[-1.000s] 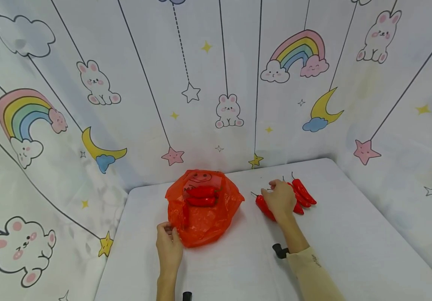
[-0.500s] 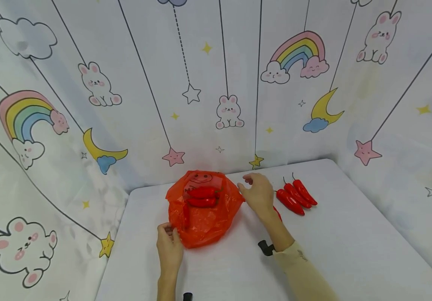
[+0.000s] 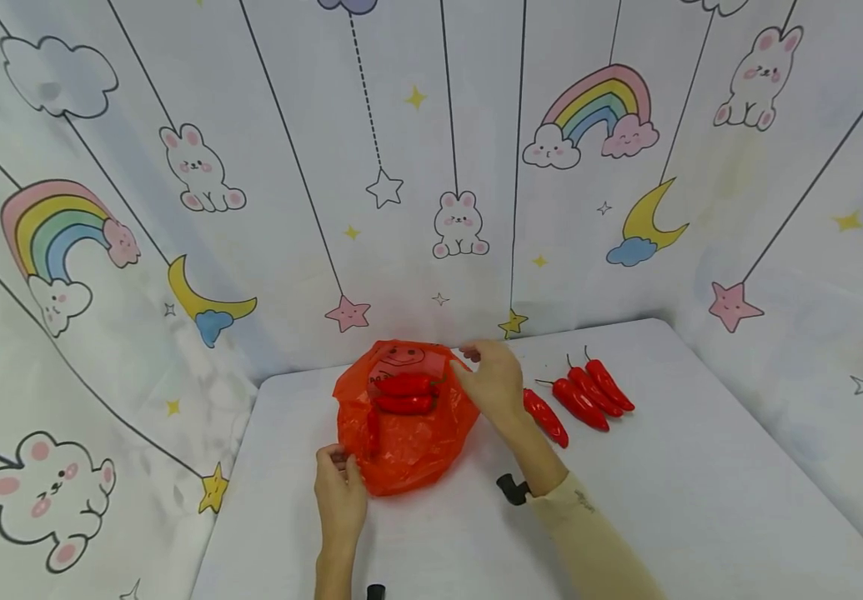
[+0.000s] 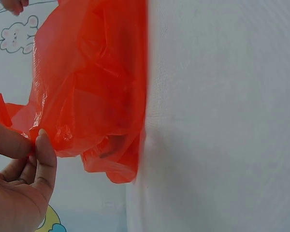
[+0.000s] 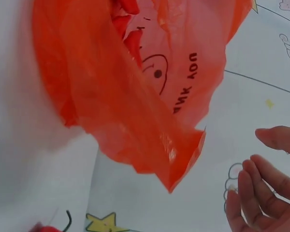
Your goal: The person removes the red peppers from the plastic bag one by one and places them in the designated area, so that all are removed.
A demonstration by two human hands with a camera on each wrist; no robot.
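Observation:
A translucent red plastic bag (image 3: pixel 408 458) stands with its mouth open on the table, red chili peppers (image 3: pixel 404 405) lying inside it. My left hand (image 3: pixel 341 496) is at the bag's near left edge; in the left wrist view its thumb and forefinger pinch the rim of the bag (image 4: pixel 94 77). At the bag's right side hovers my right hand (image 3: pixel 497 383), overlapping the rim in the head view. In the right wrist view that hand (image 5: pixel 268 186) holds nothing, its fingers loosely bent and apart from the plastic. The nearest loose chili pepper (image 3: pixel 547 419) lies just right of my right forearm.
Several more chili peppers (image 3: pixel 581 406) with thin stems lie side by side on the right of the white table (image 3: pixel 701 492). Behind the table's back edge rises a white cloth backdrop (image 3: pixel 311 167) printed with rabbits, stars and rainbows. A small black device (image 3: pixel 512 489) sticks out at my right wrist.
My right hand has moved left from over the loose chili peppers to the bag's right rim, uncovering the peppers. The left hand stays at the bag's edge.

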